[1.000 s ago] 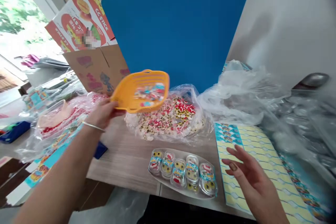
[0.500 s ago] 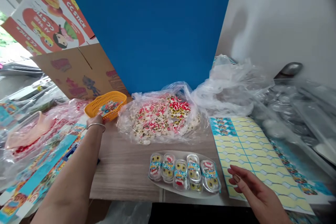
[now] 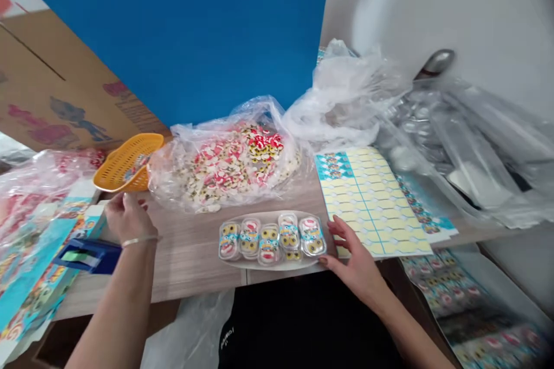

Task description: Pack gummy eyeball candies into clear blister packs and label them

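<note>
My left hand (image 3: 130, 218), a bracelet at its wrist, is just in front of the orange basket (image 3: 125, 164), its fingers loosely curled; whether it holds anything is hidden. My right hand (image 3: 352, 259) has thumb and fingers apart around the right end of a white oval tray (image 3: 277, 266), holding nothing. Several clear packs with blue labels (image 3: 269, 242) stand in a row on that tray. Behind it lies an open plastic bag of red, white and yellow candies (image 3: 225, 164). A sheet of yellow labels (image 3: 372, 202) is right of the tray.
A blue tape dispenser (image 3: 93, 255) lies at the left by printed strips (image 3: 38, 277). A blue board (image 3: 194, 29) and a cardboard box (image 3: 64, 75) stand behind. Plastic bags (image 3: 346, 104) and a metal scoop (image 3: 437, 62) are at the back right. More packs (image 3: 450, 288) lie below the table edge.
The view has shifted right and down. My left hand has come away from the orange basket toward me. My right hand has moved left to the tray's right end.
</note>
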The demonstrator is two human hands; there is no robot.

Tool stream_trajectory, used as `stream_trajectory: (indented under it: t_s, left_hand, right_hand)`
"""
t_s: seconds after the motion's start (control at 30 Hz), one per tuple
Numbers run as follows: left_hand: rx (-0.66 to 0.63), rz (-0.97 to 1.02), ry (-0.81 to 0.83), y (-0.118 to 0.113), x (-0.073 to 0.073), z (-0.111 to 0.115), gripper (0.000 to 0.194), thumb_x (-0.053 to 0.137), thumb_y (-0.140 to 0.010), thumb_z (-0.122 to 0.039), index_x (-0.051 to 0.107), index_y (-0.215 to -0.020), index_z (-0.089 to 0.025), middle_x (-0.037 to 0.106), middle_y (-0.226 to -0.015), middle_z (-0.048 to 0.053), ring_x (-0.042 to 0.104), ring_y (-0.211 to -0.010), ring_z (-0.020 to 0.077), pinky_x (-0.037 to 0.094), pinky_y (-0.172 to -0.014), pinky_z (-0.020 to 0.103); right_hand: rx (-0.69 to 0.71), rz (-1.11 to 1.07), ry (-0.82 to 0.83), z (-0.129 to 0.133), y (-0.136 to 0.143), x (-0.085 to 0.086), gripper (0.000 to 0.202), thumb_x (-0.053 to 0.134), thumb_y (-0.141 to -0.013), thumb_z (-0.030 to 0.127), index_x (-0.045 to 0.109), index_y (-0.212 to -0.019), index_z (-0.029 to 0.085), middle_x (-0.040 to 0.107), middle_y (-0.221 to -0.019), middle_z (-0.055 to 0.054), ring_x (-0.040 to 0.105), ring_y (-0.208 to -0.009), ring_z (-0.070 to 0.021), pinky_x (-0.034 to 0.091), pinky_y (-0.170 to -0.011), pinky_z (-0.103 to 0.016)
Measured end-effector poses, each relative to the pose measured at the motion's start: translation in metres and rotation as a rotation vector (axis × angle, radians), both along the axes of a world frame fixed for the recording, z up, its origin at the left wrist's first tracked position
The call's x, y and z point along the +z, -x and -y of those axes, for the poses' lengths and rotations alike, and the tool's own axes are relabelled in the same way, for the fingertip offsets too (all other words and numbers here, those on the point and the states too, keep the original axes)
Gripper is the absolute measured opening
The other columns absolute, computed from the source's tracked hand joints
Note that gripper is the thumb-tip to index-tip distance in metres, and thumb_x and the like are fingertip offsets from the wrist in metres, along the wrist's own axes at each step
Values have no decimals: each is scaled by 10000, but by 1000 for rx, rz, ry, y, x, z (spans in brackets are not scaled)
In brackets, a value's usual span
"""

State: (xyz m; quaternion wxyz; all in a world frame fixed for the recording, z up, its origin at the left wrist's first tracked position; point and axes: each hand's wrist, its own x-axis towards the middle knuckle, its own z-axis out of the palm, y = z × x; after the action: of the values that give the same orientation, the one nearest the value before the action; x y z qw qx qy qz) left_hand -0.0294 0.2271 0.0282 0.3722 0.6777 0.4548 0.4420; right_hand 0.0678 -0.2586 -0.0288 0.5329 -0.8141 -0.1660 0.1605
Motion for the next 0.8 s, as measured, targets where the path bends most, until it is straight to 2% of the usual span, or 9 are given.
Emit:
stream_trajectory:
  t_s: [0.07, 0.1, 0.17, 0.23, 0.33, 0.57, 0.67, 0.8]
  left_hand:
    - [-132, 23, 74, 10, -28, 47, 378, 463, -919, -481, 594, -971, -130, 652, -942, 57, 606, -810, 151, 552, -828, 322]
    - [-225, 22, 137, 15, -42, 72, 428, 511, -886, -529, 637, -932, -122, 685, -954, 86, 640, -851, 181, 553, -853, 338]
    - [-361, 61, 275, 22, -64, 116, 539, 495, -874, -623, 686, -955, -126, 719, -1042, 130, 676, -966, 237, 548, -896, 363]
    - [-451, 142, 484, 24, -76, 147, 626, 470, -884, -680, 696, -1087, -132, 716, -1142, 142, 675, -1039, 264, 543, -906, 378]
    - [-462, 238, 649, 23, -80, 171, 688, 457, -892, -717, 670, -1208, -145, 715, -1165, 128, 681, -1022, 270, 551, -857, 379]
    - [-366, 332, 692, 15, -74, 201, 605, 501, -888, -698, 680, -1147, -181, 731, -1035, 75, 681, -953, 238, 538, -880, 388]
    - [-361, 374, 722, 14, -74, 218, 546, 534, -883, -676, 686, -1085, -191, 728, -1038, 63, 665, -998, 235, 513, -937, 395]
    - [-359, 308, 690, 22, -76, 232, 496, 532, -904, -639, 695, -1050, -194, 728, -1018, 50, 650, -1020, 229, 479, -977, 384]
  right_hand:
    - [65, 90, 51, -2, 7, -10, 1020, 795, -757, 394, 215, -1586, 264, 398, -1580, -151, 421, -1430, -333, 409, -1140, -558]
    - [96, 134, 93, -3, 10, -15, 1061, 801, -750, 351, 168, -1599, 274, 358, -1604, -147, 384, -1454, -335, 375, -1162, -569]
    - [124, 221, 172, -5, 14, -22, 1074, 769, -768, 260, 103, -1611, 277, 382, -1586, -155, 401, -1440, -340, 371, -1159, -581]
    - [125, 287, 210, -8, 15, -26, 1060, 708, -799, 197, 39, -1618, 270, 464, -1521, -165, 480, -1371, -343, 419, -1113, -583]
    - [118, 318, 214, -12, 11, -26, 1006, 636, -840, 180, 7, -1619, 272, 529, -1461, -155, 556, -1280, -340, 474, -1054, -568]
    - [50, 278, 187, -15, -20, -21, 846, 559, -881, 219, 136, -1614, 217, 538, -1453, -159, 543, -1307, -323, 457, -1085, -517]
    - [31, 271, 192, -13, -41, -19, 810, 555, -873, 220, 203, -1603, 201, 565, -1419, -162, 547, -1300, -320, 461, -1076, -514]
    - [22, 192, 156, -11, -64, -15, 832, 575, -832, 202, 241, -1594, 182, 593, -1390, -152, 586, -1246, -300, 495, -1037, -485]
